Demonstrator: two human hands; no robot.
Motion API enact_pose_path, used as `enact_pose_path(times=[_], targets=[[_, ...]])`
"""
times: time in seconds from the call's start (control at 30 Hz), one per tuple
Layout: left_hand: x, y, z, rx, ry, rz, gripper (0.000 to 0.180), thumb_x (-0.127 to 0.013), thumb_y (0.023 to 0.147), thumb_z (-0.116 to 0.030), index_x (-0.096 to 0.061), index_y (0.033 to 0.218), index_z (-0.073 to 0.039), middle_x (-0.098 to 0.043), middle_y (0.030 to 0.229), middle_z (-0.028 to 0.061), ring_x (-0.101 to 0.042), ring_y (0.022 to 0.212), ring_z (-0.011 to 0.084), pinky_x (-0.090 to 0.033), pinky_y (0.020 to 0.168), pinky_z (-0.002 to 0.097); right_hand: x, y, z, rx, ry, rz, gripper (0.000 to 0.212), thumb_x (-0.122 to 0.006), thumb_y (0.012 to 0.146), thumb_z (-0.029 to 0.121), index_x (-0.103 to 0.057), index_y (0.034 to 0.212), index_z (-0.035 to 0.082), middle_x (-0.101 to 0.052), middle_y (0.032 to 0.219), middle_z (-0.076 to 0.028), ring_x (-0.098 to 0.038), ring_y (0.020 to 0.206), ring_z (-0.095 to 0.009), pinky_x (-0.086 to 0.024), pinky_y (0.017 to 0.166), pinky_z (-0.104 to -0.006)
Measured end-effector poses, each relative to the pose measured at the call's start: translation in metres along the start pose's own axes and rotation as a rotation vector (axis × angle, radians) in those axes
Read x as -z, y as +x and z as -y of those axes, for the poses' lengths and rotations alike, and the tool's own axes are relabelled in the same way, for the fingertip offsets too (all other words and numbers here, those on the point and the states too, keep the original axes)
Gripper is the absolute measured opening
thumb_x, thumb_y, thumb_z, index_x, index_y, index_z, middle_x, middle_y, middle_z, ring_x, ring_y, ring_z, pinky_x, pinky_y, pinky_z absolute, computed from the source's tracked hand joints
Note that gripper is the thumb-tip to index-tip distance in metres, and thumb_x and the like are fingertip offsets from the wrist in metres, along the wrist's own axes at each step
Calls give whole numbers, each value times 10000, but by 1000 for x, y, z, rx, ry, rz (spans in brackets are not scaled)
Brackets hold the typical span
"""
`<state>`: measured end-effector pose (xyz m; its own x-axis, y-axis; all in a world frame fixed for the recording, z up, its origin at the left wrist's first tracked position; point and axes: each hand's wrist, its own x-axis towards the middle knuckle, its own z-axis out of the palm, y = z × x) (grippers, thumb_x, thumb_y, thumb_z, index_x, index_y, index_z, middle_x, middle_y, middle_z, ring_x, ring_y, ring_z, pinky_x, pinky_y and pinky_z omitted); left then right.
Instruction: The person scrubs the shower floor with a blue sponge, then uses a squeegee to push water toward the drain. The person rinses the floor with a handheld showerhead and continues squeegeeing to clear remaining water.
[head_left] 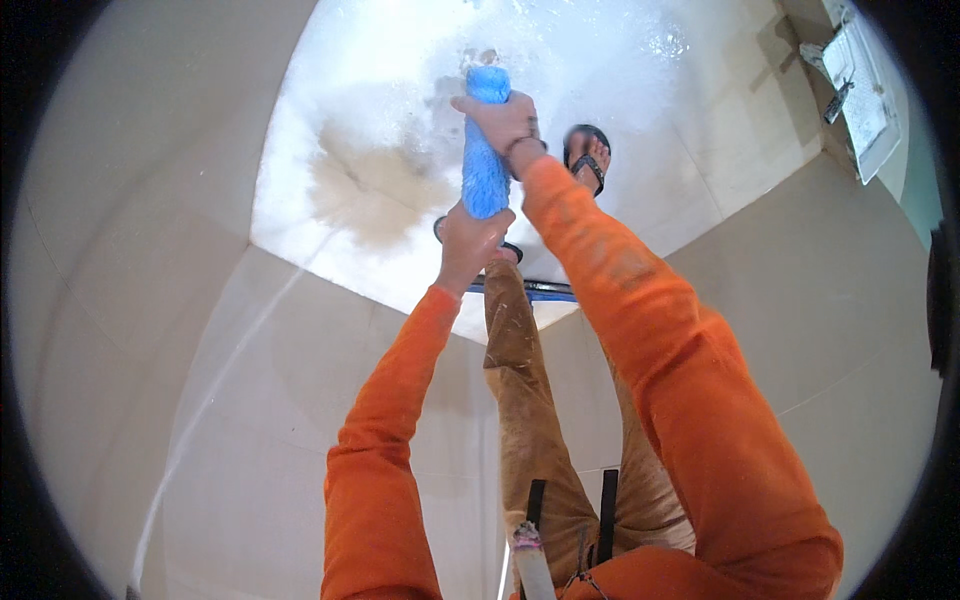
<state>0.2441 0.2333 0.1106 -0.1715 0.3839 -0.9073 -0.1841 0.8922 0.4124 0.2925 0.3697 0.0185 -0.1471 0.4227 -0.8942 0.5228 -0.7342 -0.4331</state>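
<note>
A long, blue, fluffy cloth [486, 170], bunched into a roll, is stretched out in front of me over the wet floor. My left hand [470, 242] is closed around its near end. Farther along, my right hand [507, 118] grips the upper part, with the thumb lying across the cloth. The far tip of the cloth sticks out beyond my right hand. Below it, whitish suds and water spread over the floor [640, 150].
My sandalled foot [590, 152] stands right of the cloth; the other is partly hidden behind my left hand. A black-and-blue bar [540, 290] lies near the wall behind my feet. A white rack [868, 100] is at upper right. A thin pale line [215, 390] runs along the left.
</note>
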Motion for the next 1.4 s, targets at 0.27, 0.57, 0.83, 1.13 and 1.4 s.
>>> enact_pose_path(times=[0.27, 0.57, 0.83, 1.13, 1.4], targets=[[28, -46, -4, 351, -1228, 1042, 337, -599, 877, -177, -492, 1155, -21, -457, 757, -9, -538, 713, 125, -604, 646, 399, 18, -9, 12, 8, 1309, 892, 508, -463, 989, 405, -509, 1299, 4, -614, 1011, -104, -641, 886, -216, -535, 912, -472], [29, 0, 32, 66, -299, 400, 306, -657, 830, -207, -582, 1068, -29, -562, 767, 7, -643, 809, 204, -552, 731, 375, -12, 11, 48, -83, 402, 314, 260, -643, 887, 266, -650, 952, 13, -647, 755, -72, -647, 667, -181, -562, 629, -341], [89, 56, 9, -213, 885, -206, 462, -759, 751, -314, -631, 1139, -99, -679, 849, 254, -680, 888, 388, -530, 756, 478, 25, 2, 39, 180, -199, -111, 562, -729, 817, 405, -656, 1102, -74, -712, 938, -207, -715, 730, -229, -603, 685, -327], [139, 47, 46, 31, -910, 23, 592, -698, 887, -229, -394, 1308, 55, -574, 1207, 158, -627, 1014, 313, -516, 902, 366, 15, -92, -38, 339, 138, 203, 546, -826, 776, 217, -521, 1162, -20, -649, 1067, -136, -698, 781, -181, -588, 649, -271], [70, -2, -4, 158, -747, -37, 361, -692, 878, -261, -583, 1091, 9, -614, 998, 105, -631, 798, 212, -541, 698, 322, 12, -124, -51, 764, -347, 256, 513, -791, 750, 169, -610, 1211, 37, -535, 1316, -121, -552, 1139, -268, -451, 970, -384]])
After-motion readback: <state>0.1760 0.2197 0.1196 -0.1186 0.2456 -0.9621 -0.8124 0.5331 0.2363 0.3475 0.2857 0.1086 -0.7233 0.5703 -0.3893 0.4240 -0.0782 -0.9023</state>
